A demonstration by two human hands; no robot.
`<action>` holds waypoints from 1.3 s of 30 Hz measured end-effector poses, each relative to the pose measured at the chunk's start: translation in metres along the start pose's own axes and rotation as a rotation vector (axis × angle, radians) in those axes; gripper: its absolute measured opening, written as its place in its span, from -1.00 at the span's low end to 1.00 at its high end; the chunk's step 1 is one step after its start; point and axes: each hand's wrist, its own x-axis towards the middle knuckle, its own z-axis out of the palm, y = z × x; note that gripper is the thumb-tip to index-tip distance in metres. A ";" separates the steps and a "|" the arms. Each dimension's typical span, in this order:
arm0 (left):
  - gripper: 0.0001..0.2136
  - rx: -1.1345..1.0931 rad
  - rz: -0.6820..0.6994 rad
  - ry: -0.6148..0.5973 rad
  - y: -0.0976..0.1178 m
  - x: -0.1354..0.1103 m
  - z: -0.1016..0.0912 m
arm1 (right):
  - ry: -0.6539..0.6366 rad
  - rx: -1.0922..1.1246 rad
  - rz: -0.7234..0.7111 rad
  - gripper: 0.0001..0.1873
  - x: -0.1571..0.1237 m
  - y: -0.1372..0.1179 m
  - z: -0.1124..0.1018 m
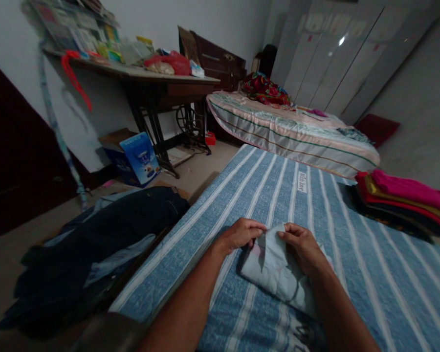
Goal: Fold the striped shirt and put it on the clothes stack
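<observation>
A pale, light-grey folded garment (275, 269) with faint pink marks lies on a blue-and-white striped bedspread (264, 181). My left hand (244, 232) pinches its far left edge between thumb and fingers. On the far right edge, my right hand (300, 242) grips the cloth with thumb and forefinger, so the fabric between both hands is slightly raised. The garment's exact kind cannot be made out, and my right forearm hides part of its near right side.
Folded clothes (407, 200) are stacked at the right edge. Dark clothes (106, 244) lie piled to the left, below the bed. A blue box (139, 159) stands near the sewing-machine table (132, 73). Beyond is another bed (289, 129) with a red floral blanket (264, 90).
</observation>
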 end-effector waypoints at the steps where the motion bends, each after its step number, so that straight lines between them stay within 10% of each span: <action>1: -0.69 0.008 -0.011 -0.015 0.000 0.000 0.000 | -0.007 0.008 -0.001 -0.69 -0.001 0.000 0.000; 39: -0.91 0.022 0.062 0.270 -0.014 0.015 0.006 | 0.126 -0.292 -0.090 -0.52 0.006 0.001 0.012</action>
